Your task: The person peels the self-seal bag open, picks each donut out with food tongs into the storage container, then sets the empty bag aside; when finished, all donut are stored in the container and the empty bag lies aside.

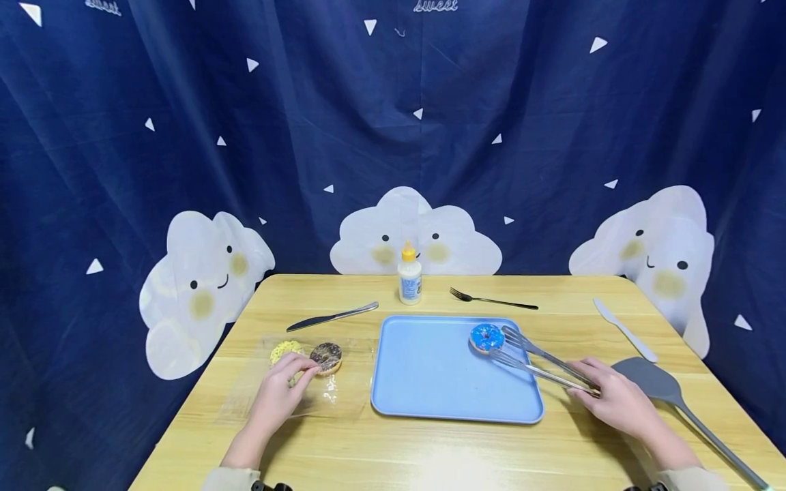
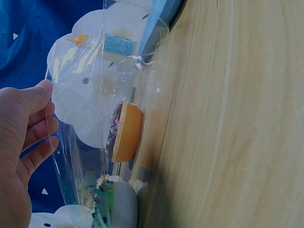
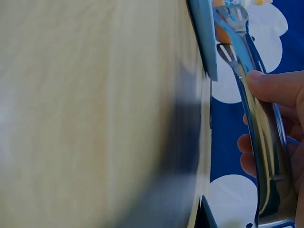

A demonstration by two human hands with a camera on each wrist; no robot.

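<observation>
On my feeds: left hand (image 1: 276,395) pinches the edge of a clear plastic sheet or bag (image 1: 331,390); chocolate donut (image 1: 326,355), yellow donut (image 1: 285,350) and a green-topped one (image 2: 107,204) sit in or under it, can't tell which. Right hand (image 1: 620,402) grips metal tongs (image 1: 540,372), arms spread, tips at the right edge of the blue donut (image 1: 487,337); can't confirm contact. I have that donut on the blue tray (image 1: 424,375), toward its far right corner. Dark spatula (image 1: 653,378) lies near the right hand.
</observation>
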